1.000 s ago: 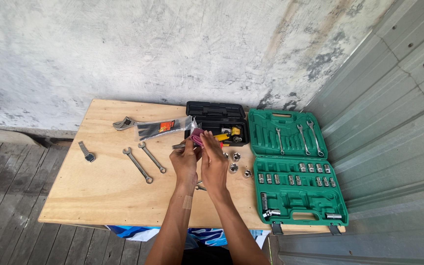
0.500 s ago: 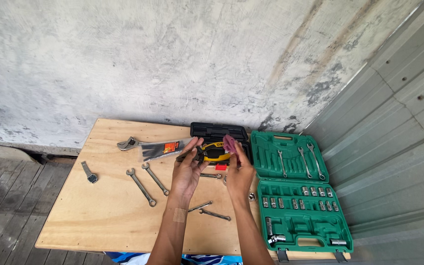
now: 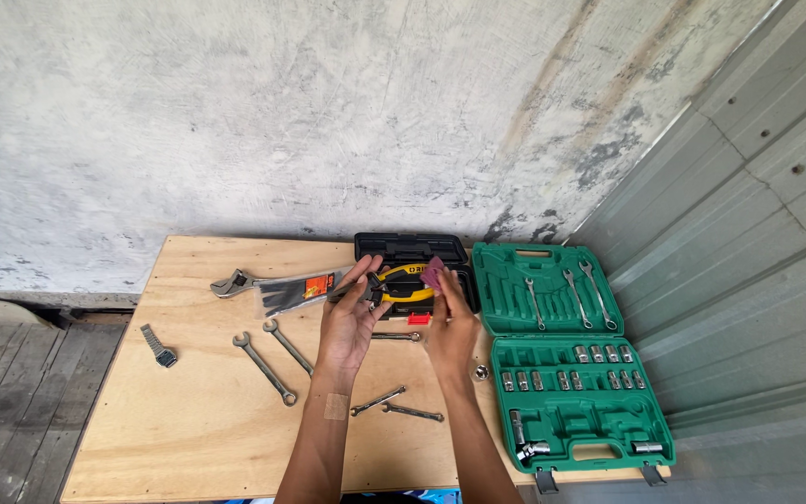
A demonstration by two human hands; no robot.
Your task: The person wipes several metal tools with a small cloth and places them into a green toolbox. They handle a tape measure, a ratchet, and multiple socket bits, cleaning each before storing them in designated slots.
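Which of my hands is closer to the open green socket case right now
Right. Your right hand, pinching a small maroon piece, is just beside the green socket case near its left edge. Your left hand is farther away, over the table's middle.

Both forearms are extended away from the body, side by side and close together, and are raised above the worktop. The left hand is held palm up and turned slightly to the right, its fingers stretched toward the far side and loosely curled. The right hand is seen from its back, its fingers pinched together at the tips. A small plaster is seen on the left wrist. The two hands are kept just apart.
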